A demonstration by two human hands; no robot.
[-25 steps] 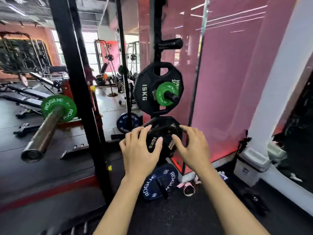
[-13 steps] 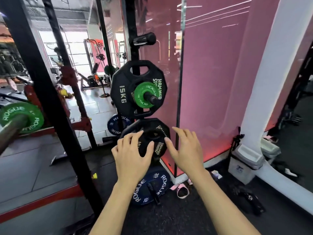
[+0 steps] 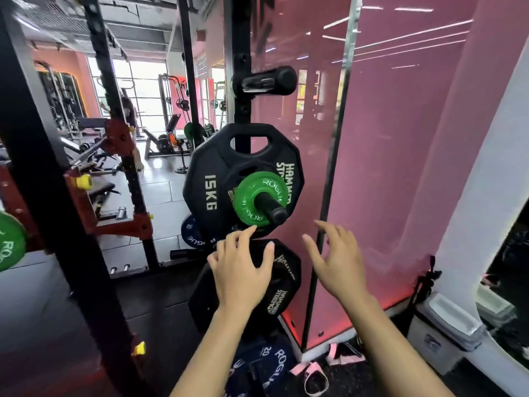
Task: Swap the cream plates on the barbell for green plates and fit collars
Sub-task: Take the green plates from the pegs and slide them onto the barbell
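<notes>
Green plate upright, facing camera

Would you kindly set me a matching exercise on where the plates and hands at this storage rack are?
Things:
1. small green plate
2. black 15 kg plate
3. blue plate
4. left hand

Places or states:
A. on the floor at the rack's foot
B. outermost on the middle peg
C. fingers spread in front of the lower black plate
D. on the same peg, behind the green one

Pairs: 1-B, 2-D, 3-A, 4-C
</notes>
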